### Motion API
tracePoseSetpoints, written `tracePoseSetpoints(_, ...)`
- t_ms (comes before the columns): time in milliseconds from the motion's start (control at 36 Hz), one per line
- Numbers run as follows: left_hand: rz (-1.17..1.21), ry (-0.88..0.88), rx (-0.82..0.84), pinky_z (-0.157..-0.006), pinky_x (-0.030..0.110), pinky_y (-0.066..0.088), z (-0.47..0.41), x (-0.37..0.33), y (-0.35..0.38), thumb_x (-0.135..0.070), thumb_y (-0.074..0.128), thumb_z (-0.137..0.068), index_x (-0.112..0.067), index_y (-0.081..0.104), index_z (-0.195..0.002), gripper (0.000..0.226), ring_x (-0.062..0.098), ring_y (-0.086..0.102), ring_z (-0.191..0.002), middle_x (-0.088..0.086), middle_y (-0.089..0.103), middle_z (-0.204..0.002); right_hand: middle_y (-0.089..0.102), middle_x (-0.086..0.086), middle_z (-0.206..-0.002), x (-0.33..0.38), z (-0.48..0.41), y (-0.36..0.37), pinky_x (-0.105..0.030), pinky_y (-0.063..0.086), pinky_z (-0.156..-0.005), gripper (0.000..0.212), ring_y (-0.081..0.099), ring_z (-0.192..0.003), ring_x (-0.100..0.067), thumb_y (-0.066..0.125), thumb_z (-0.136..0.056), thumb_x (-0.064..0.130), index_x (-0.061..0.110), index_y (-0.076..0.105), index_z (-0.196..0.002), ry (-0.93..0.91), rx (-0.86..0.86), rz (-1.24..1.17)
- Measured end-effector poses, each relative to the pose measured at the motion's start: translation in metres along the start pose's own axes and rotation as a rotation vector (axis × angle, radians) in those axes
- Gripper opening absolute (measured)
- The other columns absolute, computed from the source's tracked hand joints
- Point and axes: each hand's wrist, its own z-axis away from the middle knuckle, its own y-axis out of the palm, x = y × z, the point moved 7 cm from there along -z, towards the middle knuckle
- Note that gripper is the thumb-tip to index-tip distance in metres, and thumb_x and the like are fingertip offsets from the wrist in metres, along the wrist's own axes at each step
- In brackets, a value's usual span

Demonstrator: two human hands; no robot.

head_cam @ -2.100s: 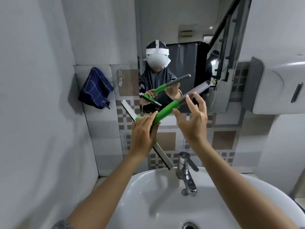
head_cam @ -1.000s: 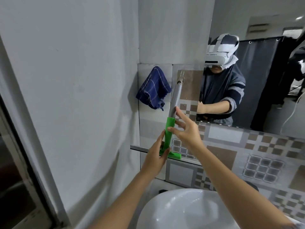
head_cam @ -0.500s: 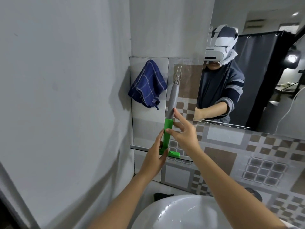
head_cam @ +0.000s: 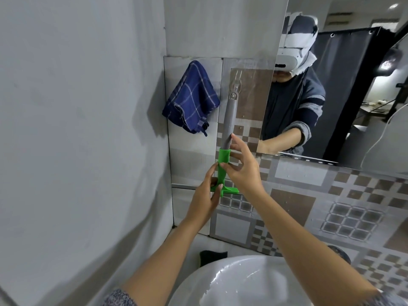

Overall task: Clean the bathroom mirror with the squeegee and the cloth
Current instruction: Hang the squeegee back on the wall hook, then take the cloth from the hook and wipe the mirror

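The squeegee [head_cam: 228, 120], grey handle up and green neck and blade holder down, stands upright against the tiled wall, its top end just under a clear wall hook [head_cam: 236, 85]. My left hand [head_cam: 204, 202] is closed around the green base by the blade. My right hand [head_cam: 241, 168] pinches the green neck with the thumb, its index finger lying along the grey handle. A blue checked cloth [head_cam: 192, 98] hangs on the wall to the left of the squeegee. The mirror [head_cam: 344, 107] fills the upper right, showing a person's reflection.
The white sink basin [head_cam: 242, 283] lies below my arms, with drops of water on it. A small black object [head_cam: 213, 256] lies behind its rim by the corner. A plain grey side wall closes in on the left, patterned tiles run under the mirror.
The squeegee has gone from slanting over the sink to upright against the wall under the hook. Over the last second both hands stay on it, barely moving.
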Motion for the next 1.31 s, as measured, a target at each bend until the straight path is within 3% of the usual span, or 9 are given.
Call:
tracePoseSetpoints(250, 0.035, -0.021, -0.012, -0.085, 0.016, 0.048, -0.003, 0.001, 0.000, -0.048, 0.039, -0.090, -0.052, 0.019, -0.134, 0.048, 0.007, 0.059, -0.106, -0.002, 0.061, -0.120, 0.046, -0.003, -0.132, 0.002, -0.001, 0.000, -0.040, 0.054, -0.090, 0.071, 0.051, -0.117, -0.016, 0.064, -0.081, -0.005, 0.026, 0.034, -0.138, 0.021, 0.006, 0.007)
tracePoseSetpoints(417, 0.032, 0.017, -0.049, -0.096, 0.032, 0.048, -0.004, -0.016, -0.010, -0.029, 0.048, -0.094, -0.029, 0.035, -0.134, 0.042, 0.005, 0.052, -0.111, -0.008, 0.052, -0.122, 0.044, 0.007, -0.132, 0.009, 0.002, -0.007, -0.036, 0.050, -0.097, 0.064, 0.044, -0.121, -0.008, 0.059, -0.085, -0.003, 0.025, 0.037, -0.138, 0.008, -0.006, 0.034)
tracePoseSetpoints(611, -0.031, 0.253, -0.441, -0.090, 0.014, 0.041, -0.019, -0.074, -0.082, -0.008, 0.052, -0.092, -0.010, 0.051, -0.121, 0.029, -0.002, 0.047, -0.102, 0.001, 0.051, -0.109, 0.046, 0.008, -0.115, 0.049, -0.005, -0.034, -0.029, 0.047, -0.096, 0.046, 0.051, -0.107, -0.010, 0.058, -0.087, 0.004, 0.017, 0.048, -0.130, -0.117, -0.164, 0.113)
tracePoseSetpoints(694, 0.031, 0.306, -0.635, -0.086, 0.017, 0.043, -0.039, -0.100, -0.130, -0.007, 0.051, -0.093, -0.008, 0.054, -0.114, 0.022, 0.005, 0.050, -0.095, 0.001, 0.049, -0.103, 0.050, 0.006, -0.114, 0.078, -0.020, -0.036, -0.033, 0.050, -0.093, 0.040, 0.056, -0.102, -0.013, 0.057, -0.088, 0.008, 0.017, 0.051, -0.127, -0.182, -0.192, 0.080)
tracePoseSetpoints(750, 0.077, 0.299, -0.668, -0.084, 0.019, 0.044, -0.061, -0.111, -0.154, -0.010, 0.049, -0.094, -0.009, 0.054, -0.113, 0.020, 0.007, 0.051, -0.093, -0.001, 0.050, -0.101, 0.053, 0.004, -0.112, 0.098, -0.034, -0.033, -0.026, 0.049, -0.090, 0.036, 0.056, -0.099, -0.009, 0.056, -0.090, 0.011, 0.017, 0.053, -0.125, -0.211, -0.189, 0.059)
tracePoseSetpoints(889, 0.070, 0.211, -0.547, -0.078, 0.000, 0.037, -0.114, -0.121, -0.184, -0.024, 0.046, -0.096, -0.015, 0.051, -0.121, 0.027, -0.015, 0.048, -0.091, -0.010, 0.051, -0.111, 0.058, 0.000, -0.108, 0.132, -0.068, -0.010, -0.003, 0.043, -0.078, 0.027, 0.054, -0.091, 0.002, 0.055, -0.092, 0.018, 0.015, 0.058, -0.119, -0.175, -0.134, 0.006)
tracePoseSetpoints(1083, 0.074, 0.184, -0.260, -0.077, -0.006, 0.034, -0.163, -0.112, -0.191, -0.023, 0.044, -0.097, -0.024, 0.046, -0.128, 0.032, -0.014, 0.044, -0.101, -0.010, 0.048, -0.126, 0.054, 0.001, -0.114, 0.133, -0.090, 0.030, -0.021, 0.044, -0.087, 0.034, 0.053, -0.103, -0.011, 0.055, -0.091, 0.034, 0.017, 0.055, -0.120, -0.105, -0.121, 0.053)
tracePoseSetpoints(1194, 0.087, 0.192, -0.083, -0.083, 0.002, 0.041, -0.180, -0.111, -0.183, -0.022, 0.046, -0.097, -0.028, 0.050, -0.126, 0.030, -0.010, 0.048, -0.105, -0.009, 0.054, -0.122, 0.047, 0.002, -0.119, 0.127, -0.095, 0.046, -0.037, 0.045, -0.095, 0.042, 0.047, -0.113, -0.018, 0.056, -0.087, 0.042, 0.020, 0.049, -0.122, -0.060, -0.150, 0.096)
tracePoseSetpoints(1306, 0.124, 0.187, 0.047, -0.095, 0.021, 0.045, -0.190, -0.109, -0.174, -0.012, 0.047, -0.095, -0.028, 0.055, -0.121, 0.031, 0.002, 0.053, -0.112, -0.007, 0.059, -0.121, 0.049, 0.002, -0.117, 0.126, -0.100, 0.049, -0.036, 0.048, -0.089, 0.040, 0.049, -0.108, -0.018, 0.061, -0.084, 0.033, 0.018, 0.047, -0.119, -0.054, -0.173, 0.157)
